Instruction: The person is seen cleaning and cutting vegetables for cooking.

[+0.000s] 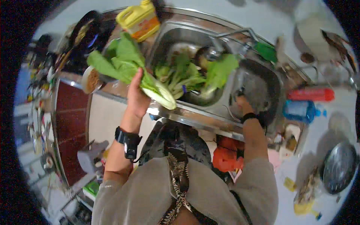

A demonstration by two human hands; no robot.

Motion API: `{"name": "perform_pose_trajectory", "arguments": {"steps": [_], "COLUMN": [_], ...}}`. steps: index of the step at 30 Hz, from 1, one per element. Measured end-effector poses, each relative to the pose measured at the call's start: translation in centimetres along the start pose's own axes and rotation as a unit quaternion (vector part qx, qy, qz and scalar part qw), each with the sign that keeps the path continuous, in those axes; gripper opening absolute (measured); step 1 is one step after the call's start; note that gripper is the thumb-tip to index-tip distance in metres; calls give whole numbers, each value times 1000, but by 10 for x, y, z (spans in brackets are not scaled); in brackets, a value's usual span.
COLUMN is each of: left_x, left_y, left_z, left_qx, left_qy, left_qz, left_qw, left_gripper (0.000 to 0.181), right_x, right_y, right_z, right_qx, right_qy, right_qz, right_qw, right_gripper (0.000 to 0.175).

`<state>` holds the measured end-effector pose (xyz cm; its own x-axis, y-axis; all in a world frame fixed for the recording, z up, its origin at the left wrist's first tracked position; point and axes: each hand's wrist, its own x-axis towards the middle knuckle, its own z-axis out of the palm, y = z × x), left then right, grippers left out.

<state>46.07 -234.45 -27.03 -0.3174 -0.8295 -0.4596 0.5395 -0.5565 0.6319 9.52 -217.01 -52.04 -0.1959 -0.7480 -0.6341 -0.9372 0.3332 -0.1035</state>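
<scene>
My left hand (137, 98) grips a head of leafy green lettuce (123, 60). Its pale cut stem end (166, 101) points down and right over the sink's front rim. Loose greens (182, 76) lie in the left sink basin (191, 33), with a separate lettuce leaf (222, 73) at the basin's right side. In the right basin (256, 81), my right hand (242, 101) reaches down near the divider. Something dark is at its fingertips, too blurred to name, and I cannot tell whether the hand holds it.
A metal faucet (244, 33) spans the back of the sink. A yellow oil jug (140, 21) stands behind left, and a bowl of brown food (92, 80) sits at the counter's left edge. To the right are a red bottle (312, 94) and a blue bottle (299, 111).
</scene>
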Motion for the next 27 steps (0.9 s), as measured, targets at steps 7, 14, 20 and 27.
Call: {"name": "perform_pose_trajectory", "arguments": {"steps": [7,14,20,27], "left_x": [17,6,23,36], "left_y": [8,9,15,11], "left_z": [24,9,-8,-6], "left_qx": [40,132,74,40], "left_qy": [-13,54,-43,-131], "left_qz": [-62,19,1,-38], "left_qw": [997,990,996,990], "left_gripper": [32,39,35,34], "right_x": [58,36,-1,-93], "right_y": [179,72,60,-19], "right_z": [109,53,5,-54], "right_qx": [-61,39,161,475], "right_qy": [-14,117,119,130], "right_qz": [102,196,182,170], "right_qw": [993,973,963,853], "right_gripper": [35,37,38,40]}}
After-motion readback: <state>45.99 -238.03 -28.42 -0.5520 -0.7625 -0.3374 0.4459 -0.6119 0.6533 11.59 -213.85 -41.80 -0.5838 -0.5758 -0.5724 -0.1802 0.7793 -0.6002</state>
